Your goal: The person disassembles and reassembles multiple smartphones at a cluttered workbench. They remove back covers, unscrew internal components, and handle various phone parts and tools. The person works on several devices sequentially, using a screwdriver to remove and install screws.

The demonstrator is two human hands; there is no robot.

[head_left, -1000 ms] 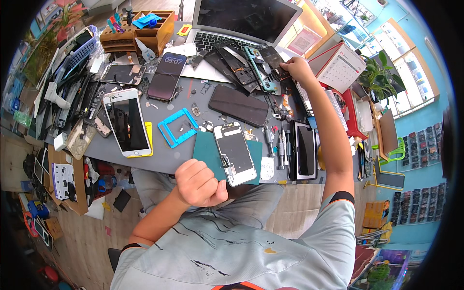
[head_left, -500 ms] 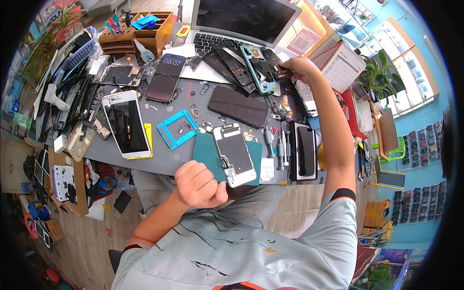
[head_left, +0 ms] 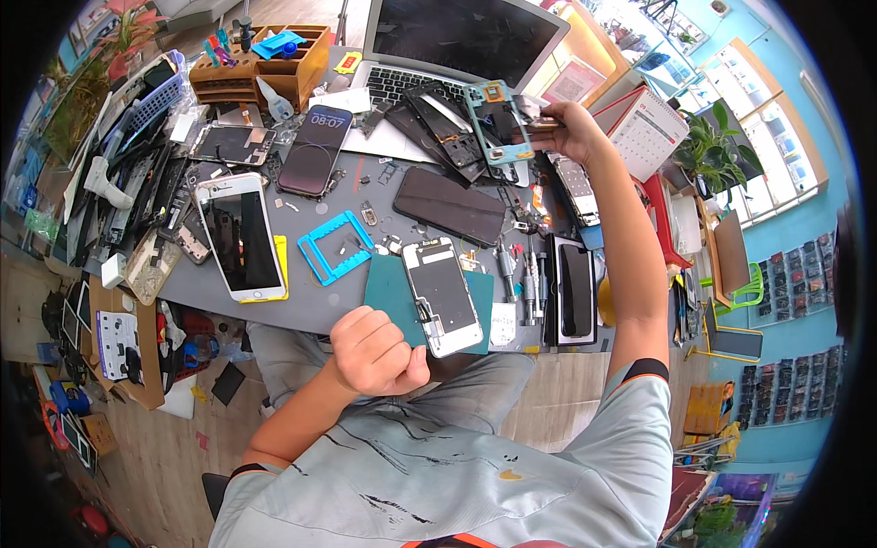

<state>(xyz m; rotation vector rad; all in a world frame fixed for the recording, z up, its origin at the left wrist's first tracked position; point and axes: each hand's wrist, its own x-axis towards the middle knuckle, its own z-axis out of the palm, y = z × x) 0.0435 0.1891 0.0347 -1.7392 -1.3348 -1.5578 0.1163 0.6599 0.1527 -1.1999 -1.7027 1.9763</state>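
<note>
My left hand (head_left: 376, 351) is curled into a fist just in front of the green mat (head_left: 384, 281); whatever it holds, if anything, is hidden. On that mat lies a white-edged phone screen (head_left: 444, 297), its back side up, close to my left knuckles. My right hand (head_left: 575, 134) reaches to the pile of phone parts by the laptop. Its fingers are closed around a dark phone part (head_left: 539, 124), whose exact kind I cannot make out. Touching or just beside that part is a light-blue phone frame (head_left: 500, 123), tilted over black phone housings (head_left: 446, 132).
An open laptop (head_left: 461, 41) stands behind the pile. Around lie a blue plastic frame (head_left: 334, 247), a white phone (head_left: 239, 237), a lit phone (head_left: 313, 151), a dark phone panel (head_left: 449, 200), screwdrivers (head_left: 532, 285) and a boxed phone (head_left: 574, 288). A wooden organizer (head_left: 265, 73) sits far left.
My right hand has turned and lifted slightly at the pile. The light-blue frame and dark parts have shifted a little rightward and upward. My left fist has stayed in place.
</note>
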